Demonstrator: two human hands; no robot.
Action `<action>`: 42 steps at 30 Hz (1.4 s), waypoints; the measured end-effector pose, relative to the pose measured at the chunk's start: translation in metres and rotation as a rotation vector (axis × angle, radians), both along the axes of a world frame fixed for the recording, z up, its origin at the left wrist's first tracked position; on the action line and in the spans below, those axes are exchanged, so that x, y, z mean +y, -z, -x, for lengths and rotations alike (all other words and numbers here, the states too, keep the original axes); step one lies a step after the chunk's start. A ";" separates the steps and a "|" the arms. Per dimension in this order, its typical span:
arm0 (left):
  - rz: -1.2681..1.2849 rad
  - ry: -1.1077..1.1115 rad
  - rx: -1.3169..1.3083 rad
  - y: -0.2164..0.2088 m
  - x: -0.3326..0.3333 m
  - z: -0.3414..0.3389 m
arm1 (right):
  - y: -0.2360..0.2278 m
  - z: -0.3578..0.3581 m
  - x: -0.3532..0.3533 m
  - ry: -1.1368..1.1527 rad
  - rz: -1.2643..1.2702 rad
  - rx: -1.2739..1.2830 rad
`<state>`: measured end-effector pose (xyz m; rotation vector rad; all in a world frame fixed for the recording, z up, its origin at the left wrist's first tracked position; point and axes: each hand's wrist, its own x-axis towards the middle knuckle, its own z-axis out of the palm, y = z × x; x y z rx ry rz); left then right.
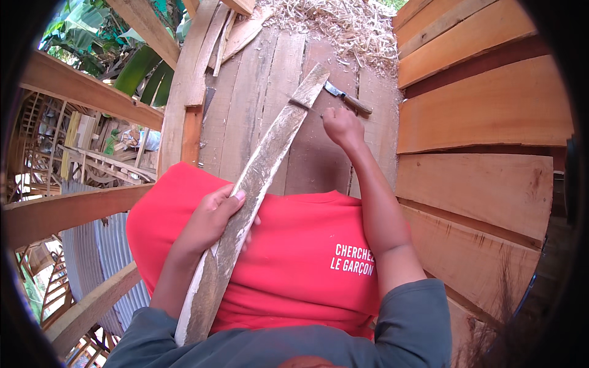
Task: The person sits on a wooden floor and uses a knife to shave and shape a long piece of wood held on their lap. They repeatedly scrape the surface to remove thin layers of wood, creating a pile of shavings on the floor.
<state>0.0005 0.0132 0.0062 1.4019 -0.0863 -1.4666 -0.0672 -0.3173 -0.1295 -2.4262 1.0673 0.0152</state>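
A long, rough strip of wood (261,161), pale at the edges with grey-brown patches on its face, slants from my body toward the far middle. My left hand (215,216) is closed around its nearer half, thumb on top and fingertips showing at the right edge. Near the far end, my right hand (343,127) is a fist around a knife (300,103), whose dark blade lies across the strip; the handle is hidden in the fist. Just beyond that hand, a second knife (350,100) with a brown wooden handle rests on the floorboards.
Red cloth (288,245) with white lettering covers my lap under the strip. Wood shavings (343,27) are heaped on the plank floor (242,104) at the far end. A slatted board wall (478,116) rises at right; open timber rails (86,208) stand at left, with plants beyond.
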 end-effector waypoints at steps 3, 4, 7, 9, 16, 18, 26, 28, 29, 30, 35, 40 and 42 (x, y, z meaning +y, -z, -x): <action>0.009 -0.005 -0.002 0.001 0.000 -0.003 | -0.011 -0.004 0.017 -0.052 -0.007 0.018; 0.010 -0.013 0.002 0.000 0.002 -0.004 | -0.027 -0.011 0.040 -0.124 -0.015 0.064; 0.027 -0.009 0.000 0.004 0.002 -0.005 | -0.014 -0.010 0.024 -0.071 -0.037 0.061; 0.027 0.011 0.005 0.002 0.001 -0.001 | 0.006 0.001 -0.020 0.126 -0.025 0.019; -0.007 0.012 -0.014 0.001 0.002 0.000 | -0.015 -0.010 0.007 -0.011 -0.022 0.059; -0.010 0.034 -0.023 -0.002 -0.001 0.000 | -0.004 -0.001 -0.015 0.069 -0.045 0.011; -0.023 0.028 -0.035 -0.005 -0.003 0.003 | -0.014 -0.011 0.003 0.046 0.053 -0.021; -0.031 0.030 -0.028 -0.002 0.000 0.004 | -0.009 -0.008 0.009 0.009 0.030 -0.003; -0.037 0.020 -0.030 0.000 0.002 0.002 | -0.019 -0.013 0.021 -0.021 0.018 0.000; -0.025 0.012 -0.035 0.001 0.003 0.000 | -0.026 -0.020 0.039 -0.094 0.058 0.084; -0.038 0.025 -0.043 -0.004 -0.001 0.003 | -0.008 -0.015 0.004 0.062 0.028 0.005; -0.032 0.022 -0.050 -0.002 0.000 0.002 | -0.012 -0.020 0.026 -0.044 0.036 0.011; -0.031 0.036 -0.035 -0.003 0.002 0.006 | -0.003 -0.014 0.008 0.010 0.038 -0.035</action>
